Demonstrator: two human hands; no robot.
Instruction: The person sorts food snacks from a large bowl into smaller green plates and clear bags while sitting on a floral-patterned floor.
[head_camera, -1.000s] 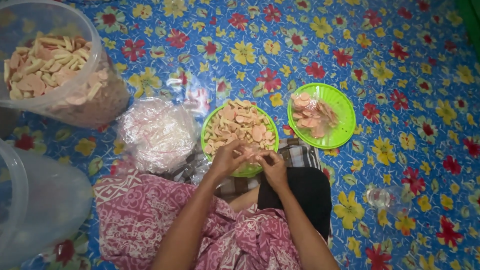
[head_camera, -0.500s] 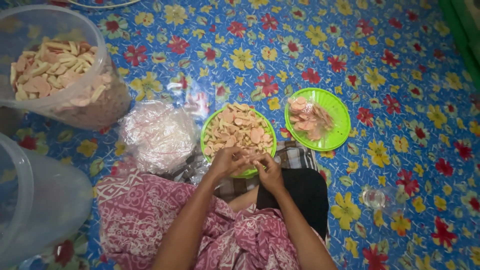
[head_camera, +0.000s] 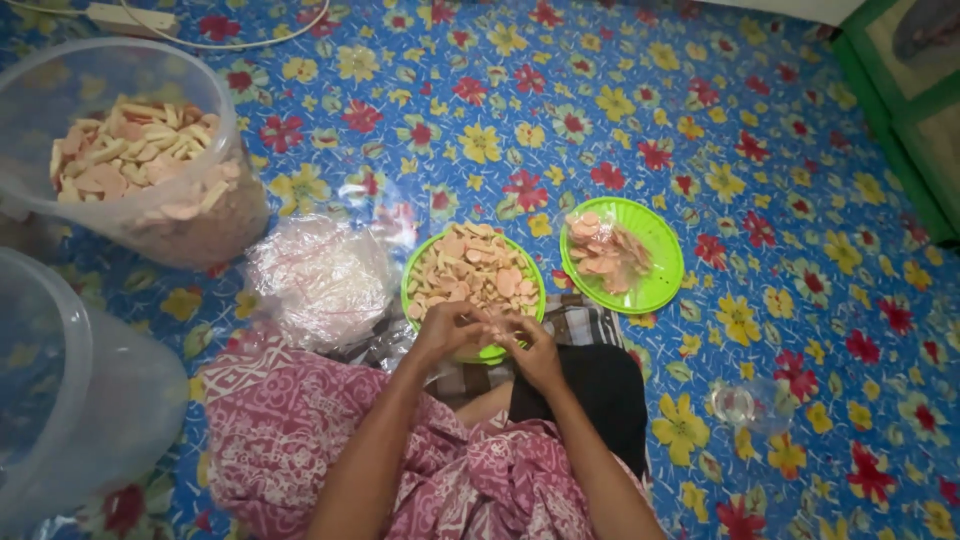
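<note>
"While the two hands are bunched up like that, what are they doing?"

"They sit close together at the near edge of the green plate (head_camera: 420, 275) full of pale chips (head_camera: 470, 270). The left hand (head_camera: 450, 335) and the right hand (head_camera: 530, 350) have their fingers curled in and touching. I think they pinch something small between them, maybe one chip, but it is hidden, so I cannot tell."

"Where is that plate?"

"On the flowery floor mat (head_camera: 700, 150), right in front of the knees. A second green plate (head_camera: 665, 270) lies just to its right, with a few pinker pieces (head_camera: 600, 255) on it."

"So which part of the work is this?"

"It looks like sorting. One piece is being looked at or pulled apart, over the full plate."

"What does the next bit need?"

"A gentle grip, I guess, since thin chips snap. Then a short reach to the right, or back down to the pile."

"What else is around?"

"A crinkly clear bag (head_camera: 320, 280) lies left of the full plate. Far left stands a big clear tub (head_camera: 210, 215) with more chips. Another clear tub (head_camera: 90, 400) sits near left. A little clear cup (head_camera: 735, 405) is near right. A pink patterned cloth (head_camera: 280, 420) covers the lap."
</note>
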